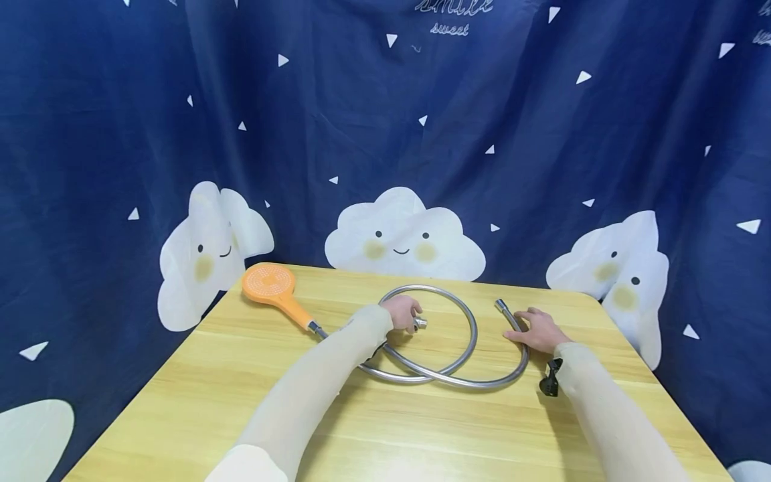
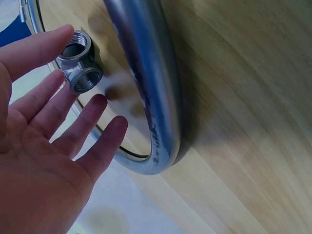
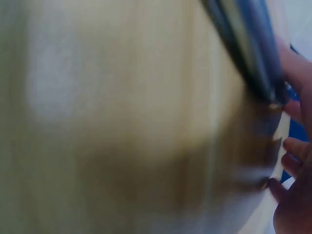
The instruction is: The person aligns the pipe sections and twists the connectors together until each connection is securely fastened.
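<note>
A metal tee fitting [image 2: 80, 63] with threaded openings is pinched between the thumb and index finger of my left hand [image 1: 402, 312]; the other fingers [image 2: 109, 136] are spread. In the head view the fitting shows just beyond the fingertips, inside a loop of the metal shower hose [image 1: 472, 335]. My right hand [image 1: 538, 330] is at the hose's free end [image 1: 500, 305], thumb and fingers spread on either side of the tube. The right wrist view is blurred there. The hose's other end joins an orange shower head [image 1: 269, 282].
The shower head lies at the wooden table's [image 1: 421, 428] back left, spray face up. Hose loops cross in the middle. A dark blue curtain [image 1: 385, 134] with clouds and triangles hangs behind. A black strap [image 1: 551, 378] is at the right wrist.
</note>
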Demonstrator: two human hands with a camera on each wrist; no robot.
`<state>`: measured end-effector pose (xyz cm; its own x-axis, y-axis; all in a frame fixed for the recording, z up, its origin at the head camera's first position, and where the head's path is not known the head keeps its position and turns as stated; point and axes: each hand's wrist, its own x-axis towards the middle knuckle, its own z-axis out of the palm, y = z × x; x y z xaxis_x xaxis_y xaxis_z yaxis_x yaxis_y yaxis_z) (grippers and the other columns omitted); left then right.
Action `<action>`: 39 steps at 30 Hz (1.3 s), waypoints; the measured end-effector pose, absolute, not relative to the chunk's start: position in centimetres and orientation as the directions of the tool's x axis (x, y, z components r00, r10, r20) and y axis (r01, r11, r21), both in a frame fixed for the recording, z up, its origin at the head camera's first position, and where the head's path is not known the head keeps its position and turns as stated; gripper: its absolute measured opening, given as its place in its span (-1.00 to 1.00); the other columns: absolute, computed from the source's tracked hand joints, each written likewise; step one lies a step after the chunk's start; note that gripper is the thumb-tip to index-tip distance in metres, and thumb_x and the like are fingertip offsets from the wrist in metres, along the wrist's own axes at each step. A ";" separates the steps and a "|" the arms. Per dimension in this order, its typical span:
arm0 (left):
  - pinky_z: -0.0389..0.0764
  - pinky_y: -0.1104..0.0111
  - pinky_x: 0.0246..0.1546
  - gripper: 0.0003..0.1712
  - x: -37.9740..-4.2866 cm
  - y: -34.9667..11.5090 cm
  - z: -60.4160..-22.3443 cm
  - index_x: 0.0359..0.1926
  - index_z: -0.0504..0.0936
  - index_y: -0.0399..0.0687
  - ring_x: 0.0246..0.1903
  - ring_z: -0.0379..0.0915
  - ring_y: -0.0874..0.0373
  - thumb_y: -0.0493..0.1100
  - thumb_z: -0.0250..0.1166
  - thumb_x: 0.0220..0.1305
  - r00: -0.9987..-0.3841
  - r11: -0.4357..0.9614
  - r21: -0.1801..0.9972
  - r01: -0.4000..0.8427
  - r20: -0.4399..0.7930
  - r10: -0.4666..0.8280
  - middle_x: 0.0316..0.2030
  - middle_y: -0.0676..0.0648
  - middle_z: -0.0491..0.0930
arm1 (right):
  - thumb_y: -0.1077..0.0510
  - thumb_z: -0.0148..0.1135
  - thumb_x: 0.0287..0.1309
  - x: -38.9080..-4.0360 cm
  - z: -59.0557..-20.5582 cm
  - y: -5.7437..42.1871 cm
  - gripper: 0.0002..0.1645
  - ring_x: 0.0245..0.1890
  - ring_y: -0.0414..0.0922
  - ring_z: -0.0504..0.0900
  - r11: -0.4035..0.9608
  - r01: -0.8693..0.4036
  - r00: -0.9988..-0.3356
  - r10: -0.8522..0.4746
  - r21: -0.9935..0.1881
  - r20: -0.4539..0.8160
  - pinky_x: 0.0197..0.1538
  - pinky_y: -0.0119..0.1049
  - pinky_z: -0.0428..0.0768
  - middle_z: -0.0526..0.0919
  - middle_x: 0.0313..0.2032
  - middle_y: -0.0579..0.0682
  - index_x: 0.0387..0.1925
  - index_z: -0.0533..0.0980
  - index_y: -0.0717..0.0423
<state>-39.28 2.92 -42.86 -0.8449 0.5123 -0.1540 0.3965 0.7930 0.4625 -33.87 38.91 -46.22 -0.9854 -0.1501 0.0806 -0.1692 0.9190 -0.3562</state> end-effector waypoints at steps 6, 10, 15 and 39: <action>0.52 0.27 0.21 -0.33 -39.4 3.0 -43.0 0.22 0.61 -0.10 0.10 0.58 0.03 -0.33 0.52 0.01 -0.845 0.798 0.446 0.406 -0.148 0.513 0.06 -0.09 0.69 | -0.33 0.32 0.16 -33.6 -47.1 39.5 -0.03 0.33 0.59 0.17 0.908 -0.158 -0.987 -0.132 -0.388 0.094 0.22 0.50 0.26 0.17 0.34 0.65 0.35 0.39 0.29; 0.52 0.27 0.19 -0.32 -39.5 3.0 -43.1 0.22 0.61 -0.10 0.08 0.59 0.04 -0.34 0.52 -0.01 -0.848 0.797 0.448 0.405 -0.143 0.511 0.04 -0.09 0.69 | -0.35 0.30 0.16 -33.6 -47.3 39.5 0.01 0.36 0.60 0.07 0.895 -0.122 -0.992 -0.110 -0.429 0.053 0.25 0.53 0.19 0.05 0.39 0.65 0.40 0.34 0.25; 0.53 0.25 0.20 -0.31 -39.5 3.1 -42.9 0.24 0.59 -0.09 0.10 0.58 0.03 -0.34 0.52 0.02 -0.846 0.801 0.443 0.403 -0.153 0.511 0.07 -0.08 0.68 | -0.34 0.31 0.17 -33.5 -47.4 39.5 0.01 0.38 0.59 0.03 0.887 -0.091 -0.996 -0.087 -0.453 0.030 0.30 0.50 0.16 0.01 0.42 0.64 0.42 0.32 0.23; 0.57 0.30 0.12 -0.59 -39.9 3.4 -43.8 -0.07 0.78 -0.03 -0.02 0.61 0.12 -0.23 0.60 -0.02 -0.872 0.835 0.348 0.426 -0.089 0.481 -0.10 0.05 0.76 | -0.23 0.27 0.27 -33.3 -47.4 39.2 -0.19 0.39 0.60 0.02 0.877 -0.087 -0.996 -0.076 -0.472 0.041 0.30 0.51 0.13 0.03 0.42 0.62 0.36 0.41 0.19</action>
<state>-39.88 3.37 -43.80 -0.8719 0.4815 -0.0892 0.4256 0.8352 0.3483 -33.32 39.20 -47.40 -0.9962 -0.0765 0.0413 -0.0869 0.8775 -0.4717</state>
